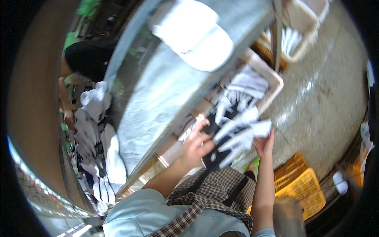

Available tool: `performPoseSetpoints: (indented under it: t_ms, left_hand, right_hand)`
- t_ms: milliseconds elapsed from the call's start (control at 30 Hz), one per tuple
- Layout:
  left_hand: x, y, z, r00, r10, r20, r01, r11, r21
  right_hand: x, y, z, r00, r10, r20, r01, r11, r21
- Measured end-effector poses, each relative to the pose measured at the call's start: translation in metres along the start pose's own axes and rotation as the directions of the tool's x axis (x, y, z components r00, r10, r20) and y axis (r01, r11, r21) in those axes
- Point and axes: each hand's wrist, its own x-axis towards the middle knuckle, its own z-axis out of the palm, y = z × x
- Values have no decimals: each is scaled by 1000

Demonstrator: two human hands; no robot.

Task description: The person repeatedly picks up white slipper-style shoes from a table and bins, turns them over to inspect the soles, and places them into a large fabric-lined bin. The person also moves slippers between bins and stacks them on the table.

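A blurred bundle of white-and-black cloth pieces (237, 138), which look like gloves or socks, hangs in front of my apron. My left hand (197, 144) has its fingers curled at the bundle's left, dark side. At the right, my right hand (266, 144) grips the white end, its fingers partly behind the cloth. Just beyond the bundle stands a pale crate (272, 89) holding more such white, grey and black pieces (246, 85). Motion smears the finger details.
A grey metal-topped table (158, 94) runs along my left, with a white stack (193, 35) on it. White and grey pieces (94, 130) lie beyond its left edge, near another person's arm (65, 94). A yellow basket (304, 193) sits at lower right on wet floor (316, 102).
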Motion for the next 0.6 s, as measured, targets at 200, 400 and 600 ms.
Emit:
performPoseSetpoints:
  t_ms: [200, 400, 600]
  left_hand:
    - [20, 83, -78, 975, 222, 15, -215, 959, -182]
    - [34, 101, -102, 963, 268, 17, -267, 963, -18]
    - [36, 88, -141, 965, 127, -228, -156, 981, -112]
  right_hand:
    - [-19, -4, 13, 951, -156, 266, 87, 963, 255]
    - [-59, -9, 108, 840, -67, 538, -122, 943, 309]
    - [-120, -24, 207, 647, -189, 739, -94, 941, 324]
